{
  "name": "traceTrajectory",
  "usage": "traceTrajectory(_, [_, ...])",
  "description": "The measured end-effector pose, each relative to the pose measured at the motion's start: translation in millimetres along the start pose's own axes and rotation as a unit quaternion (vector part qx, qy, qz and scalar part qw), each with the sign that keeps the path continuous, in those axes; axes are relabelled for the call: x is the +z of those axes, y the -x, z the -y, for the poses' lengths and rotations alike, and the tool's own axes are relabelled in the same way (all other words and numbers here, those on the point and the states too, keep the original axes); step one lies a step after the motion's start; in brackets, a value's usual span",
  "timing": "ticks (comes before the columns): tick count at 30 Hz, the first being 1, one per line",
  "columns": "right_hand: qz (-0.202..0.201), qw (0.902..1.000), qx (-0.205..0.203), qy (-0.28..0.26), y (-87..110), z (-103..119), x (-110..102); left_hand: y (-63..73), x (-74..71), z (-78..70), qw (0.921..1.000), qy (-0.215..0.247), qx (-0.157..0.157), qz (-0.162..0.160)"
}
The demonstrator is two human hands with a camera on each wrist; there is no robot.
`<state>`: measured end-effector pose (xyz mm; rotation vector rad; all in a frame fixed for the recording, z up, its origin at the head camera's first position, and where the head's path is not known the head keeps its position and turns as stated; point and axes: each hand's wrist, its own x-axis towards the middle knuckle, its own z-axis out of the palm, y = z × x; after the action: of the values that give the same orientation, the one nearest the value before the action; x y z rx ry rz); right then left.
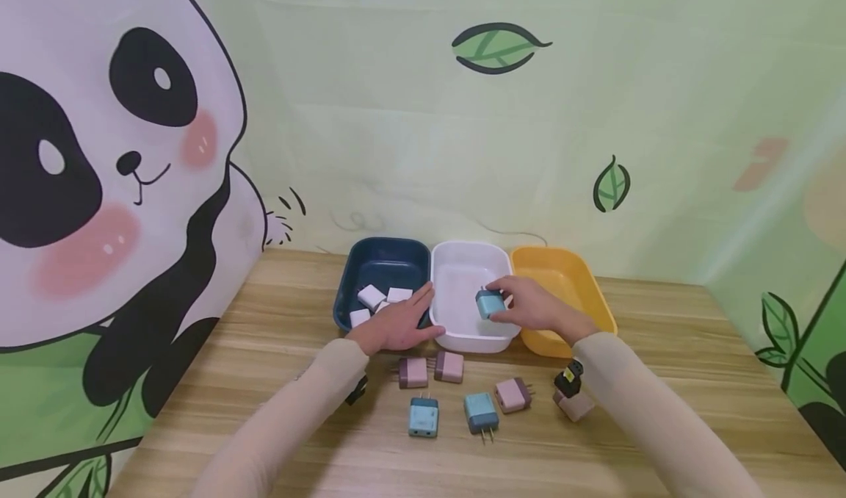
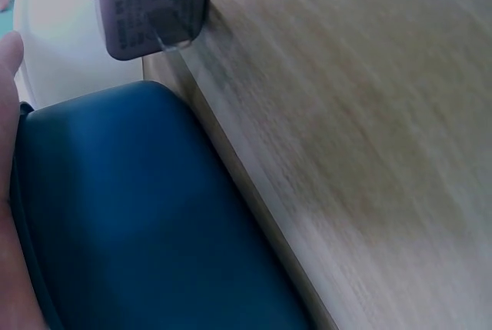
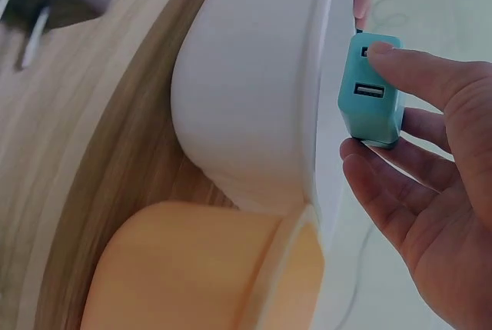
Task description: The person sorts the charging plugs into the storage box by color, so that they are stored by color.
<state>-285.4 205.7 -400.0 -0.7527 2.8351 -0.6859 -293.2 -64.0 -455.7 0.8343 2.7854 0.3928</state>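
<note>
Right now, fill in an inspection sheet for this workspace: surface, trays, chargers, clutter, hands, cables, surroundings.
Surface: wood-grain table, streaked lengthwise.
Trays: navy tray, white tray and yellow tray, in a row.
Chargers: several white wall chargers in the navy tray; four pink wall chargers and two blue wall chargers on the table.
Clutter: nothing seen.
Left hand: fingers extended, near the navy and white trays' adjoining edges.
Right hand: pinches a blue USB charger over the white tray.
Cables: nothing seen.
Surroundings: panda-and-leaf-print backdrop.
</note>
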Motion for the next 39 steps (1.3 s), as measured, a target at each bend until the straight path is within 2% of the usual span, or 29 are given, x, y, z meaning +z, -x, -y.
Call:
traceTrajectory(5, [0.001,1.0,0.003,-0.002,-14.8,1,3,-2.8,1.6,1.8,1.0,0.001,0.005,-0.004])
traceTrajectory(15, [0.018,0.9987,0.048,0.002,-39.0,-2,14,-0.8,-0.3,1.3,1.0,0.007,0.005,-0.004])
traceTrajectory(26, [0.03,0.996,0.077,-0.033,-53.4,-3,22,0.6,-0.3,1.2,1.0,0.002,0.002,-0.004])
traceTrajectory(33, [0.031,0.9965,0.072,-0.028,-63.1,3,22,0.9,0.1,2.0,1.0,0.005,0.006,-0.004])
traceTrajectory(39, [0.036,0.9946,0.091,-0.035,-70.1,6,27,-0.1,1.4,1.8,1.0,0.001,0.004,-0.004])
